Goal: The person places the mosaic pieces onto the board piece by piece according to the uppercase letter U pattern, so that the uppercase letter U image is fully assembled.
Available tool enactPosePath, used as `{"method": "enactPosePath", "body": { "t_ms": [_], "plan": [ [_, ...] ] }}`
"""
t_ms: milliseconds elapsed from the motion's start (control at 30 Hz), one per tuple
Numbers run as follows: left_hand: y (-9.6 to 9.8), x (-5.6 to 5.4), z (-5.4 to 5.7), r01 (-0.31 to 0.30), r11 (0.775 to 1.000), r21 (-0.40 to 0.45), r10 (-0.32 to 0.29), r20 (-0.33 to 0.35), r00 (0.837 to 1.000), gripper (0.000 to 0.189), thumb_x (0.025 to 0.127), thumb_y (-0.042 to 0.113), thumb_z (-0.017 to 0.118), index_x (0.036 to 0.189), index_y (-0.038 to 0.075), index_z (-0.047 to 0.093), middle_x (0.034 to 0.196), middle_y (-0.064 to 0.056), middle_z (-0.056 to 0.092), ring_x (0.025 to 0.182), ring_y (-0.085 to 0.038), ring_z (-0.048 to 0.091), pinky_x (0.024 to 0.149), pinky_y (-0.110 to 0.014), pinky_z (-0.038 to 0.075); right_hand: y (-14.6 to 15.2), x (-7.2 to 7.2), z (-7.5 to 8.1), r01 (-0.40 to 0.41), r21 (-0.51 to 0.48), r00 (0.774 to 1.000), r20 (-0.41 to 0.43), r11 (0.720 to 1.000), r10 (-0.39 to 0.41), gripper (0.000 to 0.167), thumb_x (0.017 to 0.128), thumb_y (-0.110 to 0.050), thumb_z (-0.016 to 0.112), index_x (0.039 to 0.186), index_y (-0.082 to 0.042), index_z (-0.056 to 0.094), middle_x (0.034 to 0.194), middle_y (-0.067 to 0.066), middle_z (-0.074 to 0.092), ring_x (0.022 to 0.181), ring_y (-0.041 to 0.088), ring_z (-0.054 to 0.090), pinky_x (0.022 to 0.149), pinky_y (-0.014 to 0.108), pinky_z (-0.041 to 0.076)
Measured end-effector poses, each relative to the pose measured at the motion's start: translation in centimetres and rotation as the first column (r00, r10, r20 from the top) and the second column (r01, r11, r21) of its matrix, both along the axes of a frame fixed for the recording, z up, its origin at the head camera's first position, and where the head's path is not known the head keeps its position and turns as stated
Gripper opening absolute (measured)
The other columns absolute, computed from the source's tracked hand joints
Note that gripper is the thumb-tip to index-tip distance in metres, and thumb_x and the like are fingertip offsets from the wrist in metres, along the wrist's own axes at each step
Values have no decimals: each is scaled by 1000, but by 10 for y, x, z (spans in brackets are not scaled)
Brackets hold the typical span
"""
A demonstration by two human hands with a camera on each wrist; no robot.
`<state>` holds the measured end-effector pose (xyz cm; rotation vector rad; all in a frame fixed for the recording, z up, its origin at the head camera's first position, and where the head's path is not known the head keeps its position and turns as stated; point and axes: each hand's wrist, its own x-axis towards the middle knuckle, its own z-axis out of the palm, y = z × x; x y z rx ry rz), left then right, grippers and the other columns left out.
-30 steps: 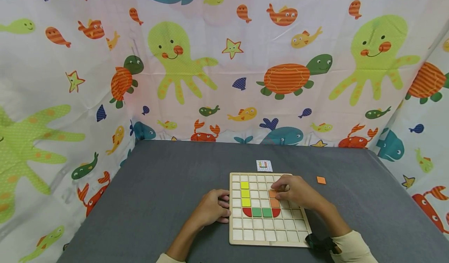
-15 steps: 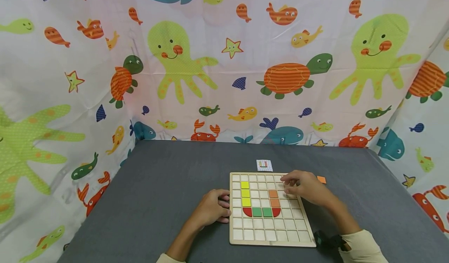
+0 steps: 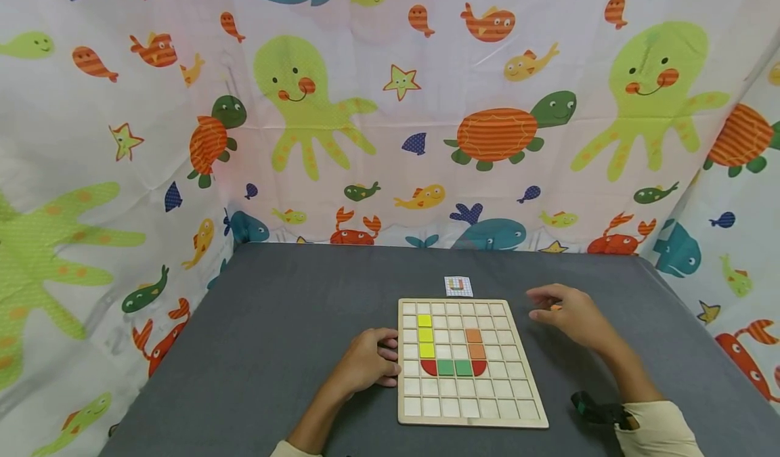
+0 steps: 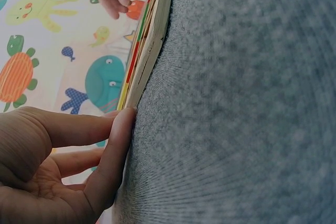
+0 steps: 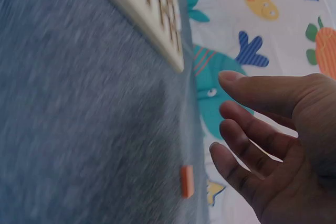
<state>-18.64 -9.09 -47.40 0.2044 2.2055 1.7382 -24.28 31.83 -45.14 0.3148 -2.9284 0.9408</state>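
Note:
My left hand (image 3: 367, 360) rests at the left edge of a wooden grid board (image 3: 501, 413), its fingertips touching the rim; the left wrist view shows the thumb (image 4: 123, 129) against that edge. My right hand (image 3: 573, 313) hovers past the board's right side, over a loose orange square tile (image 3: 555, 307) that it partly hides. In the right wrist view its fingers are spread apart with nothing between them, and the orange tile (image 5: 187, 182) lies on the cloth below. On the board, yellow tiles (image 3: 425, 335), red corner tiles (image 3: 429, 367), green tiles (image 3: 445, 367) and orange tiles (image 3: 475, 351) form a U.
A small printed card (image 3: 458, 286) with a coloured U on a grid lies just behind the board. Grey cloth (image 3: 292, 308) covers the table. A white curtain (image 3: 378, 57) with sea animals hangs behind and at both sides.
My right hand has left the orange tiles on the board and moved right, out over the loose orange tile. My left hand has stayed at the board's edge.

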Motion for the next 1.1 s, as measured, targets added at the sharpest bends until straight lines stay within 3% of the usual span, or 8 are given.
{"method": "enactPosePath", "body": {
  "t_ms": [267, 567, 1100],
  "plan": [
    [0, 1, 1, -7, 1000, -9, 7, -7, 1000, 65, 82, -15, 76, 144, -10, 56, 123, -18, 61, 101, -25, 67, 63, -38, 68, 21, -6, -11, 41, 10, 999, 28, 999, -42, 47, 93, -20, 82, 133, 1, 69, 116, 19, 69, 102, 31, 64, 82, 46, 56],
    [0, 1, 1, -5, 1000, 0, 5, -1, 1000, 65, 82, -16, 76, 144, -11, 56, 122, -18, 61, 101, -25, 68, 64, -38, 68, 35, -9, -15, 67, 48, 996, 63, 997, -69, 51, 92, -20, 84, 135, 3, 67, 124, 26, 64, 107, 38, 60, 88, 57, 54],
    [0, 1, 2, -10, 1000, -6, 10, -3, 1000, 64, 82, -15, 77, 143, -9, 57, 123, -18, 61, 102, -25, 68, 64, -38, 68, 44, -11, -15, 11, 111, 999, 38, 994, -15, 33, 93, -9, 79, 122, 6, 74, 115, 25, 68, 101, 37, 64, 90, 64, 56]
  ]
}}
